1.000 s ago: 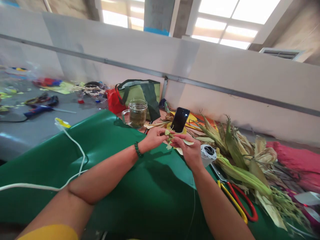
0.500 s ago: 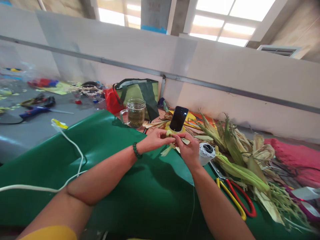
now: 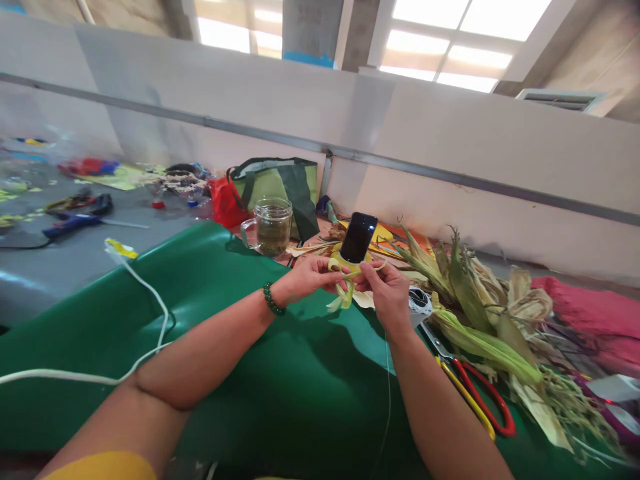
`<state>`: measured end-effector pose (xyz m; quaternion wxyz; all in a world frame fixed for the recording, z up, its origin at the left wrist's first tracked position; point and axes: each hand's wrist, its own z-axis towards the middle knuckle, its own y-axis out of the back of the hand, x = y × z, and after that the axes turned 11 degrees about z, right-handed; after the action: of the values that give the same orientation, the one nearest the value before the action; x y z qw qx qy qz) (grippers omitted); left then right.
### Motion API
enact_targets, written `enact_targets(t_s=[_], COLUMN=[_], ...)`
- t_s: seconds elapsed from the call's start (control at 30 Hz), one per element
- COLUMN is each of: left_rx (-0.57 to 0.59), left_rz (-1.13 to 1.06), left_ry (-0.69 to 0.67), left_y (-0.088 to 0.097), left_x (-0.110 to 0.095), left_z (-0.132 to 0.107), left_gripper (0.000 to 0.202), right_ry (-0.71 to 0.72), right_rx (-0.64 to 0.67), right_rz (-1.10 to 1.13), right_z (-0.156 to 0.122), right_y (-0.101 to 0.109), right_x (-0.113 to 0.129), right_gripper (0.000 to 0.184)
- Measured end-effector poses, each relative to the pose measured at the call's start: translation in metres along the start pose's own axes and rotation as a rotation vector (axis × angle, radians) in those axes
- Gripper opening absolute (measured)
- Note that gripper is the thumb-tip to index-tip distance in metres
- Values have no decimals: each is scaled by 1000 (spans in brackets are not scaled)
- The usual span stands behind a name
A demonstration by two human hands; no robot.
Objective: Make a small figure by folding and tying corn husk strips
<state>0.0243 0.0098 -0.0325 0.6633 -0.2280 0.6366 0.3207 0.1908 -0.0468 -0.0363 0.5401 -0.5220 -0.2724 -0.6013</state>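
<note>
Both my hands meet above a green sheet (image 3: 215, 320) and pinch a small folded piece of pale green corn husk (image 3: 344, 285). My left hand (image 3: 307, 279), with a green bead bracelet on the wrist, grips its left side. My right hand (image 3: 387, 291) grips its right side, fingers closed. A thin thread (image 3: 388, 393) hangs down along my right forearm. A black phone (image 3: 359, 237) stands just behind the husk.
A glass mug (image 3: 270, 227) and a green bag (image 3: 280, 183) stand behind. Corn husks (image 3: 475, 313), a spool of white thread (image 3: 419, 303) and red-and-yellow scissors (image 3: 475, 393) lie to the right. A white cable (image 3: 145, 307) crosses the sheet at left.
The husk piece has been turned and lifted a little; its strips now hang down between my hands. My right hand has risen slightly, hiding more of the spool.
</note>
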Motion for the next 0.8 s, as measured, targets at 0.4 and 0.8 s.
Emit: enact_targets(t_s=[0.4, 0.8], left_rx=[-32, -42], left_rz=[-37, -51], left_ry=[-9, 26], left_y=[1, 3], left_x=[-4, -3], left_z=[-1, 0], left_gripper=[40, 44], right_ry=[-14, -53], right_rx=[13, 134], right_rz=[-6, 16], right_z=[1, 5], right_y=[1, 10], right_x=[4, 9], right_gripper=[44, 57])
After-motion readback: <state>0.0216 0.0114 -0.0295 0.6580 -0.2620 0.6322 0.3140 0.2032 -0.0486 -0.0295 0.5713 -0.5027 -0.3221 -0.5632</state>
